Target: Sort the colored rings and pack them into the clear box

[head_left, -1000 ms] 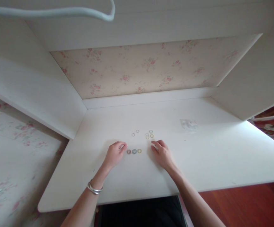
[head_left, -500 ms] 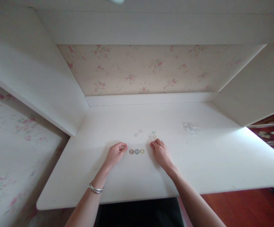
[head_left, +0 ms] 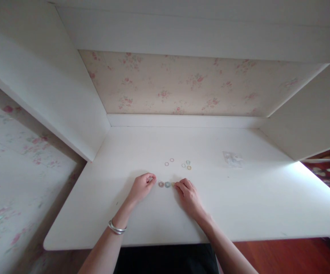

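Observation:
Three small ring groups lie in a row on the white desk: a reddish-brown ring (head_left: 161, 184), a grey-green ring (head_left: 167, 184) and a yellow ring (head_left: 173, 184). Bent over the yellow one, my right hand (head_left: 188, 195) pinches at it with closed fingertips that partly hide it. Just left of the row rests my left hand (head_left: 142, 187), thumb and fingers pressed together; whatever they hold is too small to make out. Beyond the row are two thin pinkish rings, (head_left: 166, 164) the nearer one, and a cluster with a pale ring (head_left: 183, 165), a greenish ring (head_left: 188, 162) and a yellowish ring (head_left: 189, 168).
A crumpled clear plastic bag (head_left: 233, 159) lies to the right on the white desk (head_left: 250, 205). White side panels and a floral wall (head_left: 165, 82) enclose the back. A silver bangle (head_left: 116, 228) circles my left wrist.
My right hand has moved left and nearer me, from beside the far ring cluster to the yellow ring in the row. My left hand stays put; the view has shifted slightly.

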A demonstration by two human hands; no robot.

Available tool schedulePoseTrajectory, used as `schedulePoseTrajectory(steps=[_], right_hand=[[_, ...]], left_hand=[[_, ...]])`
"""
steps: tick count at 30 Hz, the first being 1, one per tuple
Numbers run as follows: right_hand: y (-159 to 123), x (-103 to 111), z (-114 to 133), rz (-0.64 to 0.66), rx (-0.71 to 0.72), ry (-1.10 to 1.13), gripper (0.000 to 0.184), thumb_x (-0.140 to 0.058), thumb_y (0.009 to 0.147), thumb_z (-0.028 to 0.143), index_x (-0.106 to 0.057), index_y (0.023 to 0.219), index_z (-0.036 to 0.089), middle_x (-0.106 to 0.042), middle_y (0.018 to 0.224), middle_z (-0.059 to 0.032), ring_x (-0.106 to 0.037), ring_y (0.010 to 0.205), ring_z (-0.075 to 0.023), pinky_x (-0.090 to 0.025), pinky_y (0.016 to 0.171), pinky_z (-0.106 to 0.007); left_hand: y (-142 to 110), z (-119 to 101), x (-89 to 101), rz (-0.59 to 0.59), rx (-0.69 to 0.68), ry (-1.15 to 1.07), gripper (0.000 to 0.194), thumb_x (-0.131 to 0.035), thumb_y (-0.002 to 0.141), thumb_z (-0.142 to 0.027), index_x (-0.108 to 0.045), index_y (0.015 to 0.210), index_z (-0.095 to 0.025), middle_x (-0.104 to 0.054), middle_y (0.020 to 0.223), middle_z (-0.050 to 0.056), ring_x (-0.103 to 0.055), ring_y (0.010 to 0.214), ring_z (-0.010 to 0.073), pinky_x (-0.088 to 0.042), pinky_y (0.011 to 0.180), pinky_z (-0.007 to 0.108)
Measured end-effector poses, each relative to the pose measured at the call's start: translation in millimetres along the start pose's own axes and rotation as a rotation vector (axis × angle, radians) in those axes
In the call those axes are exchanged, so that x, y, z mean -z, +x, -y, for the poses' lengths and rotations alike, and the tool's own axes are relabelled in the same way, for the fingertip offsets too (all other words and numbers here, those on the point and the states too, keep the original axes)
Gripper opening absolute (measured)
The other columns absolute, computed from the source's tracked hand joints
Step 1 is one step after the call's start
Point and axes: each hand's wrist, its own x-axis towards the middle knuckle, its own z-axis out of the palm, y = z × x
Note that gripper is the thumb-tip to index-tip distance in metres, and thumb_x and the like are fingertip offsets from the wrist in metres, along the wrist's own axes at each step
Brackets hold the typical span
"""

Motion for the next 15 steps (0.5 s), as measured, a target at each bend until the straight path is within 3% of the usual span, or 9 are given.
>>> schedulePoseTrajectory(steps=[4,8,11,15], right_hand=[[-1,1,0,-0.041,-0.007,0.062,0.023,-0.041,0.092,0.023,-0.064,0.096,0.023,-0.058,0.086,-0.0054,-0.056,0.079,-0.0167,-0.045,0.072,-0.03],[-8,8,1,-0.2,-0.126,0.202,0.024,-0.041,0.093,0.028,-0.064,0.093,0.021,-0.057,0.087,-0.0051,-0.057,0.078,-0.0148,-0.046,0.07,-0.027],[-14,18,-4,-0.285,-0.202,0.25,0.023,-0.046,0.09,0.032,-0.066,0.091,0.022,-0.057,0.086,-0.0042,-0.057,0.077,-0.0144,-0.046,0.071,-0.026],[-21,35,-21,-0.376,-0.306,0.275,0.026,-0.048,0.089,0.037,-0.067,0.091,0.02,-0.057,0.079,-0.0028,-0.054,0.065,-0.0126,-0.044,0.062,-0.025]], left_hand=[[0,1,-0.1,-0.003,0.01,0.008,0.034,-0.048,0.083,-0.046,-0.065,0.088,-0.017,-0.055,0.058,-0.002,-0.049,0.051,0.0118,-0.033,0.05,0.021],[1,-6,-0.5,0.008,0.009,0.028,0.033,-0.047,0.084,-0.044,-0.065,0.091,-0.017,-0.062,0.065,0.0,-0.055,0.057,0.0131,-0.038,0.053,0.022],[2,-23,-5.6,0.006,-0.064,0.129,0.029,-0.046,0.086,-0.039,-0.065,0.089,-0.018,-0.064,0.069,0.001,-0.057,0.059,0.0131,-0.04,0.056,0.022],[9,-57,-25.6,-0.015,-0.236,0.367,0.022,-0.046,0.088,-0.031,-0.065,0.09,-0.022,-0.067,0.086,0.003,-0.06,0.076,0.0146,-0.043,0.071,0.024]])
